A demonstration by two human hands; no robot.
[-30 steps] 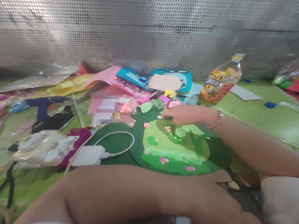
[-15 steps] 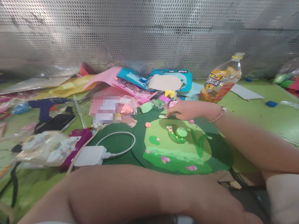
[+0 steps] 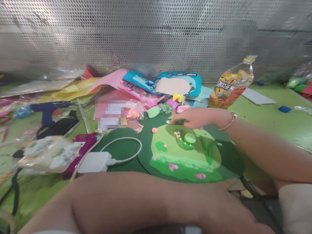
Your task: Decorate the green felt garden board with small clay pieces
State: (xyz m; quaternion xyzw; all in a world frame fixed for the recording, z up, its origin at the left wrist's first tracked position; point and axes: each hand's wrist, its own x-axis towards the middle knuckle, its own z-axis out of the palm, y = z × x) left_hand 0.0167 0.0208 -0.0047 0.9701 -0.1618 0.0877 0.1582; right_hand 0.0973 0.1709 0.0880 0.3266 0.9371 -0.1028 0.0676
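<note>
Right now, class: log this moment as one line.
right hand: fingertips on pale clay piece | green clay picture: below hand | left hand: not in view

I see a dark green felt board bearing a light green snail and pink flowers. At two o'clock stands a bottle with an orange-yellow label.

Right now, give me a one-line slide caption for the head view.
Right hand rests fingers on the far edge of a green clay snail plaque; left forearm lies across the near foreground.
</note>
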